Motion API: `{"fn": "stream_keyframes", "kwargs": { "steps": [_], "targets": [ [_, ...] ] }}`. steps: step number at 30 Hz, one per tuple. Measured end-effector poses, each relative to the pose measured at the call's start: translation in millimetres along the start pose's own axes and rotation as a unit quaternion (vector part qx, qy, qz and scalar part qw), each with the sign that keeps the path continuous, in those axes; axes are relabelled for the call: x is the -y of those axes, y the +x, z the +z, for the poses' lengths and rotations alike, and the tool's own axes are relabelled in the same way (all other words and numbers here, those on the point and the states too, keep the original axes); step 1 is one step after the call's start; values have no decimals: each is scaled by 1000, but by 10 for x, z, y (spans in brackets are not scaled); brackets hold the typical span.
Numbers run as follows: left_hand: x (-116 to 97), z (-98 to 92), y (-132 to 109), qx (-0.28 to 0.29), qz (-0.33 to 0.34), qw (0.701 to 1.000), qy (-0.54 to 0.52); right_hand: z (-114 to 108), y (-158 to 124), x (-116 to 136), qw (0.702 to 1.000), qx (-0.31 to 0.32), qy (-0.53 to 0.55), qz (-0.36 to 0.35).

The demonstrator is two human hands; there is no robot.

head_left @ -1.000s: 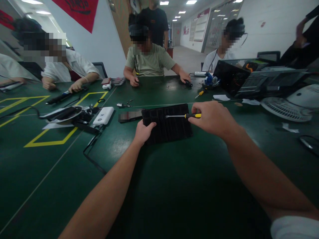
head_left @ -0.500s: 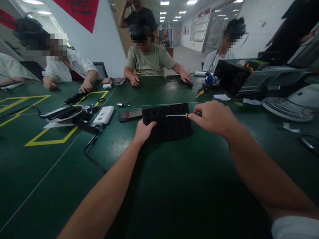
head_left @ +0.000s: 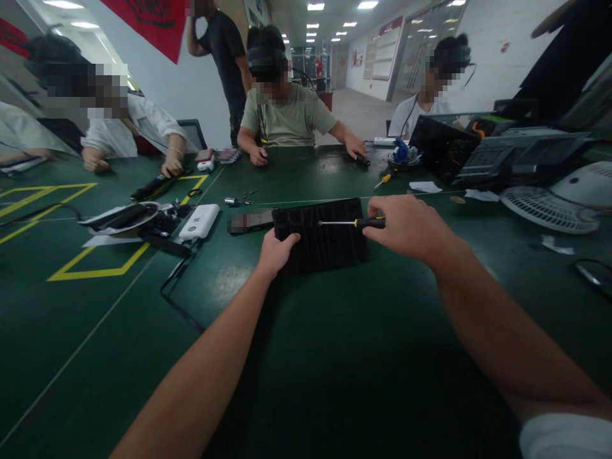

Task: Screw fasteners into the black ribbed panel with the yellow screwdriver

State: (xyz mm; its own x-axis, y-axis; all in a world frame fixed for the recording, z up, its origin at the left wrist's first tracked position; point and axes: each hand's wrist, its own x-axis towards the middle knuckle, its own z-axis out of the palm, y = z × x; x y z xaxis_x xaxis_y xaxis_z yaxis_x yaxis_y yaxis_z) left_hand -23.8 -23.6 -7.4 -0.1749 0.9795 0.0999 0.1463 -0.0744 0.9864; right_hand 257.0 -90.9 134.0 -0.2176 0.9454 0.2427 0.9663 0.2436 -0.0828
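My left hand (head_left: pixel 277 252) grips the left edge of a flat black ribbed plastic panel (head_left: pixel 325 245), thumb on its face and the other fingers hidden behind. The panel is tilted up above the green table. In my right hand (head_left: pixel 406 223) is a screwdriver (head_left: pixel 359 223) with a black and yellow handle, pinched between thumb and fingers. Its thin metal shaft lies level across the panel, and the tip meets a small round spot near the panel's middle. Behind the panel's left end lies a dark flat phone-like thing (head_left: pixel 251 221).
On the left are a white power bank (head_left: pixel 199 221), a dish (head_left: pixel 129 218) of dark parts and a black cable. Small metal parts (head_left: pixel 238 201) lie beyond the panel. To the right are another screwdriver (head_left: pixel 385 180), a white fan (head_left: pixel 554 207) and paper scraps. Several people sit opposite.
My right hand's fingers have loosened and shifted on the screwdriver handle, showing more of it. My left hand and the panel stay put. A standing person behind has moved left.
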Motion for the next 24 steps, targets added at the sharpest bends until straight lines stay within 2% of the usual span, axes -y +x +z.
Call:
{"fn": "stream_keyframes", "kwargs": {
  "steps": [24],
  "targets": [
    [17, -10, 14, -1, -2, 1000, 9, -12, 6, -35, 1000, -4, 6, 6]
  ]
}}
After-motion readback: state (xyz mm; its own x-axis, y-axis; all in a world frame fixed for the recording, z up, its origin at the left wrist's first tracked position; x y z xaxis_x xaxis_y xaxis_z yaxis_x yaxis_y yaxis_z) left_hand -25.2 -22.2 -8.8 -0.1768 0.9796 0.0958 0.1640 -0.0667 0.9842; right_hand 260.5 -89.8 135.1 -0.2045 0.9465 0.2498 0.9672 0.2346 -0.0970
